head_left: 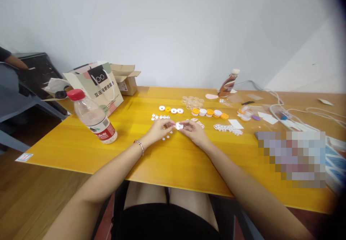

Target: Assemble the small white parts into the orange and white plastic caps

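Note:
Between the fingertips of both hands is a small white round plastic piece (178, 125), held just above the table. My left hand (160, 129), with a bracelet at its wrist, pinches its left side. Fingers of my right hand (195, 131) close on its right side. Small white pegged parts (160, 117) stand in rows behind my left hand, and a few lie partly hidden under it. Behind the hands runs a row of white and orange rings (174, 111). To their right sit stacked orange and white round caps (209, 112). Perforated white pieces (227, 128) lie right of my right hand.
Clear plastic cups (192, 101) are grouped at the back. A red-capped water bottle (94, 119), a paper bag (94, 85) and a cardboard box (127, 79) stand left. A brown drink bottle (228, 84), white cables (278, 99) and a pixelated area occupy the right.

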Motion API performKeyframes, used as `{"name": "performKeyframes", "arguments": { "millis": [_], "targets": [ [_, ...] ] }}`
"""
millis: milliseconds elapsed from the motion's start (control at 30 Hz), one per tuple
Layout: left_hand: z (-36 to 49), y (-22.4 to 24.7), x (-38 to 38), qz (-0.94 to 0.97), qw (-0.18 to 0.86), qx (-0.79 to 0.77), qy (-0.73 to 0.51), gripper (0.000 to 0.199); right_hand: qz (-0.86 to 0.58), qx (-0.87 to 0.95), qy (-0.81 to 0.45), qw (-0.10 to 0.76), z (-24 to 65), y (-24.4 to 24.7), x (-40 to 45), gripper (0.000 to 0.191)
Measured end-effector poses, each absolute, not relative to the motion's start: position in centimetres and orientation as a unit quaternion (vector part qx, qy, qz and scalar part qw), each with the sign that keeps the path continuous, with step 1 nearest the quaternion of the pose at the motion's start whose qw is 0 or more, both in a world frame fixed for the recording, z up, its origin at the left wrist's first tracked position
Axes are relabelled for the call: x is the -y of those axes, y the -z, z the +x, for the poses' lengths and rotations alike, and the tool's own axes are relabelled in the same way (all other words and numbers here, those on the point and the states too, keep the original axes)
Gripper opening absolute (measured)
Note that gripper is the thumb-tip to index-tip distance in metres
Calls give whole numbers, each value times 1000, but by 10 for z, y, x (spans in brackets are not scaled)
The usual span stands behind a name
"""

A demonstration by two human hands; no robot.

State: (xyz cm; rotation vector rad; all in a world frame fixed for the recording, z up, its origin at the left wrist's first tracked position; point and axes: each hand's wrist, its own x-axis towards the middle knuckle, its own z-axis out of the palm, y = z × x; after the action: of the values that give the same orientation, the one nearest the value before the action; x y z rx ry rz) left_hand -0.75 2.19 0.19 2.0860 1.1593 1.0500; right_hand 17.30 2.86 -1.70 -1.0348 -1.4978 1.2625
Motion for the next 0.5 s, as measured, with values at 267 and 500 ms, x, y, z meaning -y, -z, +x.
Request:
{"name": "performKeyframes", "arguments": {
  "millis": [267,500],
  "targets": [
    [-3,4,-23,767,247,-444,-392,11,-414,612,-486,467,173,17,-28,24],
    [3,11,-26,745,209,-460,-436,6,-412,619,-487,458,171,16,-25,28]
  ]
}}
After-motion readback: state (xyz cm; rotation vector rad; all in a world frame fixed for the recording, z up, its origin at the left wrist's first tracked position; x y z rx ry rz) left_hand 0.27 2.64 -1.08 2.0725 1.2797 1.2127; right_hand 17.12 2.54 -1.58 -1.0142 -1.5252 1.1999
